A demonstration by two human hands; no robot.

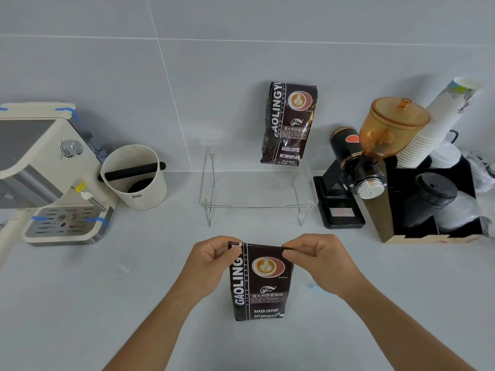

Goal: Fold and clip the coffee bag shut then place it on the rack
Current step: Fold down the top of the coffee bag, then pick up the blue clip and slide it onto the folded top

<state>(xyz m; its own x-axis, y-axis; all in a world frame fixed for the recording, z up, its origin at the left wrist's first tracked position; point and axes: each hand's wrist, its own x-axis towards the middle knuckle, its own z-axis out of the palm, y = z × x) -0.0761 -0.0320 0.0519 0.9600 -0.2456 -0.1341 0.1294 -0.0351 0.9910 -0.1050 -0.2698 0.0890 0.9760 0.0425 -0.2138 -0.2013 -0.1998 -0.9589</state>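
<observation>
Between both hands (267,257), coffee bag (261,285) stands pinched.

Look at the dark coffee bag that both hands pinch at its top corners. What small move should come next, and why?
Probably roll the top edge down once more and press the crease flat. The left hand and right hand pinch the top corners of the dark brown coffee bag, which stands on the pale counter. No clip is visible on it yet, and the clear acrylic rack waits behind.
</observation>
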